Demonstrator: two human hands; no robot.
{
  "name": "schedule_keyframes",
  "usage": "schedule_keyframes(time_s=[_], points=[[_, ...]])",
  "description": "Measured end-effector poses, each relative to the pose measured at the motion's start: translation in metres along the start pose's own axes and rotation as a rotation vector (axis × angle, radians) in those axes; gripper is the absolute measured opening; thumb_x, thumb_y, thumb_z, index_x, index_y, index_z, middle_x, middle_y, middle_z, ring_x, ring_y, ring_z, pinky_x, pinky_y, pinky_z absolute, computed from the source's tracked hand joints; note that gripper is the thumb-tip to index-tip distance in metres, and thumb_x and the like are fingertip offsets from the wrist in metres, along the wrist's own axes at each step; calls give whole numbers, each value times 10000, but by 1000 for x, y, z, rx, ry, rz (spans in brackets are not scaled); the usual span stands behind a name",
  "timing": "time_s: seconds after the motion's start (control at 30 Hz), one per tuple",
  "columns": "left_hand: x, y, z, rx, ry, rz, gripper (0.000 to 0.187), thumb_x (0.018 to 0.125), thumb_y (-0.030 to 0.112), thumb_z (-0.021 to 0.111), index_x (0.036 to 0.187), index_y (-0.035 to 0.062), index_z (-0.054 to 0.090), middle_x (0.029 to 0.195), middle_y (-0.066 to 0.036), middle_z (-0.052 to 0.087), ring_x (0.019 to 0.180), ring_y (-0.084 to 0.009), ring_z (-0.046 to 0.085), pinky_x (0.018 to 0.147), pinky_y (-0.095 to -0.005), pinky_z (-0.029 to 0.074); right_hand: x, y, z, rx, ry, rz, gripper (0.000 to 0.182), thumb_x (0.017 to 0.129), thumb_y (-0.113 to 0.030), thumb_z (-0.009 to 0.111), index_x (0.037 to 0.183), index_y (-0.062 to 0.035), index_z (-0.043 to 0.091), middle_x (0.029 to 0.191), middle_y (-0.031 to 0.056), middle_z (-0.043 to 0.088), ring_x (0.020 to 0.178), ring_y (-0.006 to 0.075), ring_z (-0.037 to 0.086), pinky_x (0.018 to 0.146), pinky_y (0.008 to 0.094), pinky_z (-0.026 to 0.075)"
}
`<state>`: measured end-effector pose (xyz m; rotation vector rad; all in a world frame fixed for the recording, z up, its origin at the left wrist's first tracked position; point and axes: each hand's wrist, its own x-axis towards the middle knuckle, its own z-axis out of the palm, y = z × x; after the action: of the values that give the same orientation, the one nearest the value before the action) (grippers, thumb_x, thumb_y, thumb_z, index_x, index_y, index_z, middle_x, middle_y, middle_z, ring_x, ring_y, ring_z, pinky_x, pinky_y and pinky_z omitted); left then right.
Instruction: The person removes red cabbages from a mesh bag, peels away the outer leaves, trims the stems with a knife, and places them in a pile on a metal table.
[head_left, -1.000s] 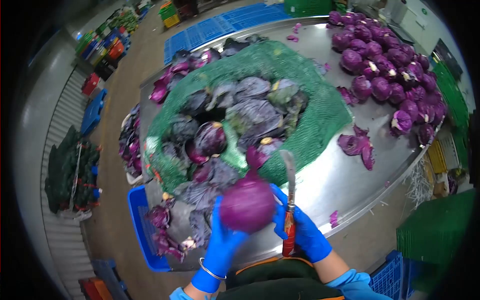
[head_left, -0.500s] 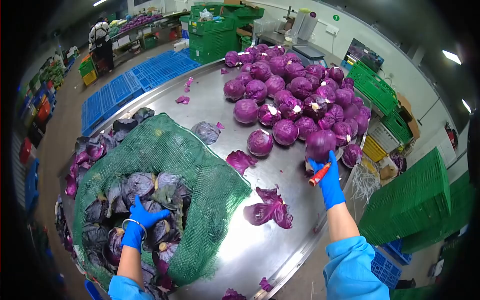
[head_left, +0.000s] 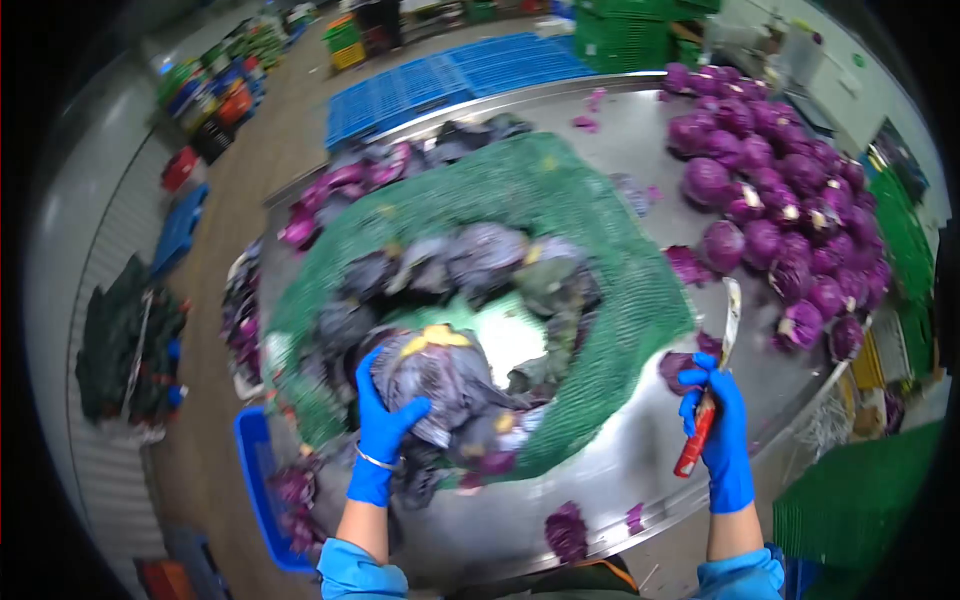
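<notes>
My left hand (head_left: pixel 388 425), in a blue glove with a band at the wrist, grips the side of a dull, leafy red cabbage (head_left: pixel 435 375) at the mouth of a green mesh sack (head_left: pixel 590 215). Other untrimmed cabbages (head_left: pixel 485 250) line the inside of the sack. A knife with a red handle (head_left: pixel 697 435) and a narrow, stained blade (head_left: pixel 733 315) is held in my right hand (head_left: pixel 722 425), blade upward. Loose purple leaves (head_left: pixel 675 370) lie on the table just beyond that hand.
Trimmed, glossy red cabbages (head_left: pixel 790 200) are heaped at the right of the steel table (head_left: pixel 635 500). Loose outer leaves (head_left: pixel 345 185) lie along its far left edge. A blue bin (head_left: pixel 258 490) with leaves stands at the left. Blue pallets (head_left: pixel 450 75) and green crates (head_left: pixel 625 40) are behind.
The view has swung left and down. My left hand now grips a cabbage at the sack. My right hand has let go of the trimmed cabbage by the heap and drawn back, keeping the knife.
</notes>
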<state>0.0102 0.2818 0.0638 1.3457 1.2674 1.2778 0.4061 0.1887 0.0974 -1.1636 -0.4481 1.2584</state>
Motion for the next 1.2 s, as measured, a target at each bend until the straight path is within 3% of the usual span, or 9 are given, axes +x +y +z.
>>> schedule_keyframes(time_s=[0.07, 0.17, 0.27, 0.47, 0.57, 0.73, 0.83, 0.97, 1.2], points=[[-37, 32, -31, 218, 9, 58, 1013, 522, 338, 844, 1320, 40, 297, 1273, -127, 412, 1183, -264, 404, 1034, -377, 294, -30, 22, 31, -74, -49, 15, 396, 884, -257, 500, 1199, -24, 442, 940, 115, 616, 490, 149, 535, 372, 254, 437], [-94, 66, -70, 483, -47, 193, 912, 486, 344, 849, 1211, 77, 363, 1292, -186, 358, 1199, -332, 371, 1029, -437, 292, -79, 55, 86, -233, -247, 209, 491, 787, -151, 569, 1224, -32, 377, 1017, 137, 593, 518, 157, 545, 428, 279, 466], [-145, 83, -84, 669, -131, 187, 824, 491, 267, 847, 1177, 100, 422, 1283, -188, 339, 1214, -368, 348, 1027, -460, 300, -126, 112, 116, -230, -471, 230, 525, 828, 15, 508, 1306, -107, 328, 1212, 108, 489, 764, 95, 522, 561, 231, 479], [-220, 4, -89, 873, -275, 42, 948, 510, 265, 847, 1297, 62, 359, 1316, -203, 315, 1260, -382, 290, 1052, -454, 262, -164, 175, 128, -483, -557, 267, 596, 827, 26, 516, 1378, -119, 341, 1105, 42, 547, 749, 86, 516, 657, 241, 467], [-233, -6, -79, 802, -170, -21, 1035, 507, 277, 851, 1349, 45, 297, 1343, -211, 292, 1279, -381, 263, 1062, -450, 250, -184, 180, 122, -743, -643, -241, 574, 834, -18, 536, 1366, -175, 388, 932, 80, 570, 700, 182, 547, 668, 280, 466], [-223, -10, -71, 751, -58, -101, 1073, 487, 260, 859, 1354, 28, 272, 1345, -225, 274, 1271, -374, 271, 1058, -441, 261, -196, 199, 120, -1146, -644, -35, 515, 865, -181, 547, 1354, -189, 386, 853, 126, 593, 686, 297, 600, 630, 379, 494], [-224, -12, -66, 757, -19, -107, 1050, 491, 242, 855, 1346, 26, 284, 1332, -218, 280, 1258, -371, 281, 1049, -445, 273, -201, 221, 128, -1180, -583, -55, 304, 862, -256, 549, 1104, -88, 472, 727, 163, 622, 656, 358, 618, 563, 457, 477], [-225, -13, -63, 741, 17, -98, 1047, 490, 238, 854, 1346, 30, 288, 1338, -214, 267, 1262, -370, 273, 1047, -450, 274, -181, 242, 124, -1316, -662, -19, 252, 867, -246, 505, 973, -42, 403, 701, 202, 615, 610, 398, 591, 541, 507, 453], [-224, -15, -73, 691, -28, -114, 1054, 478, 226, 858, 1347, 39, 293, 1346, -205, 254, 1270, -366, 262, 1052, -444, 273, -194, 229, 128, -1263, -623, 67, 249, 850, -208, 543, 1020, -61, 434, 696, 195, 616, 621, 395, 600, 537, 484, 465]])
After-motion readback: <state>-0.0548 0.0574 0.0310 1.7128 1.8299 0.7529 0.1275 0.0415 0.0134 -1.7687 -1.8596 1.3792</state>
